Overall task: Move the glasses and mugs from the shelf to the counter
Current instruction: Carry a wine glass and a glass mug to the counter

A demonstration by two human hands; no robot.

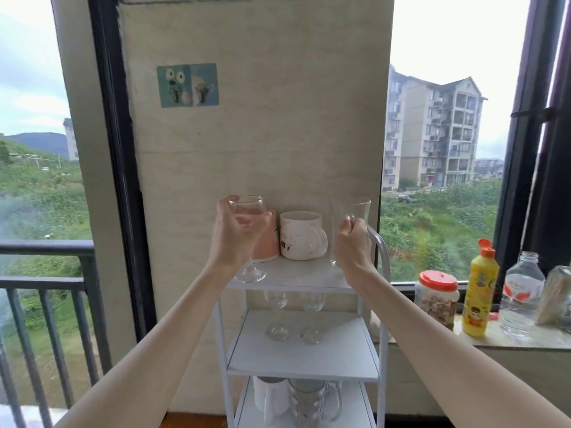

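Observation:
A white metal shelf (327,281) stands against the wall. At its top tier my left hand (236,234) grips the bowl of a stemmed wine glass (247,208); its foot is at the shelf's front edge. My right hand (352,242) holds the handle of a tall clear glass mug (360,211) at the top tier's right side. Between them stand a white mug (301,236) and a pink mug (267,245), partly hidden by my left hand. Two stemmed glasses (276,316) (312,316) stand on the middle tier. Glass mugs (309,403) and a white cup (268,396) sit on the bottom tier.
To the right a stone sill (525,341) carries a red-lidded jar (437,298), a yellow bottle (482,291) and a clear plastic bottle (522,295). A dark balcony railing (46,282) runs on the left. Two hooks (188,85) hang on the wall above.

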